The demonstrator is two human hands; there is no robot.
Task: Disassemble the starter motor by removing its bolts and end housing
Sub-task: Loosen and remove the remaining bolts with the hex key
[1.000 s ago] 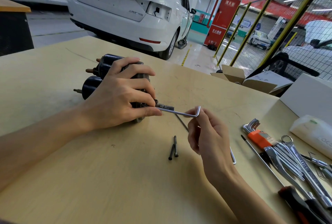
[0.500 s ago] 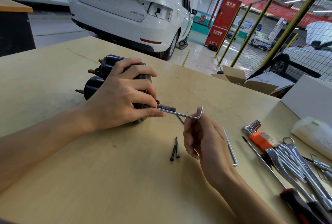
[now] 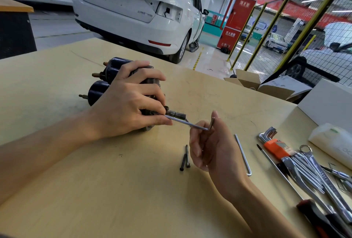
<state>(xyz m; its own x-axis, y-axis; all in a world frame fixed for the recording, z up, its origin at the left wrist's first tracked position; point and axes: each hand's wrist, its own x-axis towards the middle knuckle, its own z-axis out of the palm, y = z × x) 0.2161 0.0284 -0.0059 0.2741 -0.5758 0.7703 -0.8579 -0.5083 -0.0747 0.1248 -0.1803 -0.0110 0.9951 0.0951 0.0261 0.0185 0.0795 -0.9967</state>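
Black starter motor (image 3: 99,90), pale-yellow table (image 3: 95,190)

The worktop (image 3: 95,190) is pale wood-look board, smooth and matt, lightly scuffed. The starter motor (image 3: 99,89) has glossy black painted cylinders with dull coppery studs and a grey, matt metal housing. The hex key (image 3: 190,124) is bright, polished metal. Two loose bolts (image 3: 185,158) are dark, matt metal. The spanners (image 3: 312,176) shine like chrome, beside an orange plastic key holder (image 3: 276,148)

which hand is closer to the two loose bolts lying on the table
Right. The right hand hovers just beside the two loose bolts, gripping the hex key. The left hand is farther back, holding the starter motor.
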